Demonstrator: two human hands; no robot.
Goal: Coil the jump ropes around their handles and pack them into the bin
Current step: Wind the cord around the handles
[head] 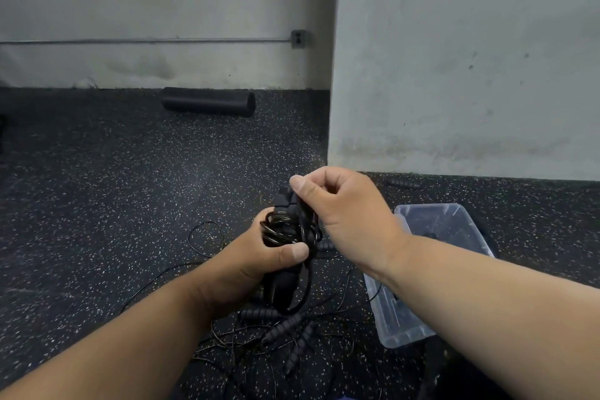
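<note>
My left hand [259,256] grips a pair of black jump-rope handles [281,289] held upright, with thin black cord [285,229] wound in loops around their upper part. My right hand [341,204] pinches the cord just above the coil, fingers curled. A slack loop of cord [303,299] hangs down beside the handles. On the floor below lie several more ribbed black handles [285,326] in a tangle of loose cords [227,338]. A clear plastic bin [402,331] stands on the floor to the right, partly hidden by my right forearm.
The floor is black speckled rubber. A black foam roller [209,102] lies against the far wall. A grey wall corner [334,140] juts out behind my hands. One more ribbed handle [404,184] lies by that wall's base. A loose cord loop [206,239] trails left.
</note>
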